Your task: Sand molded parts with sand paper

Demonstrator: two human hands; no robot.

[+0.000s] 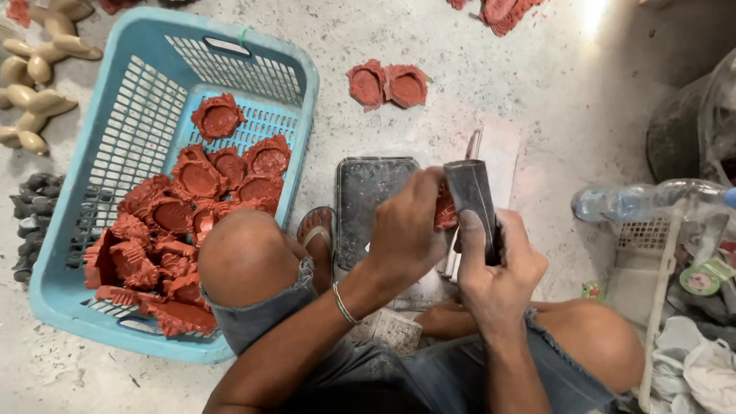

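Between the two bent knees, the left hand (406, 230) closes around a small red clay-coloured moulded piece (445, 207), and most of this piece is hidden behind the fingers, so its shape is hard to make out. The right hand (498, 264) grasps a dark grey flat metal tool (469, 192) and holds it against the red piece; the lower end of the tool is covered by the palm. Under the hands lies a dark rectangular metal tray (368, 192) on the pale concrete floor (475, 100). At the left stands a light blue plastic laundry basket (299, 84), and inside it lie many red moulded pieces (192, 207) in a heap, partly hidden by the left knee. Two more red moulded pieces (387, 84) lie on the floor. At the right edge, a white plastic basket (652, 261) holds a clear plastic bottle (644, 201) and some cloth, cut off by the frame.
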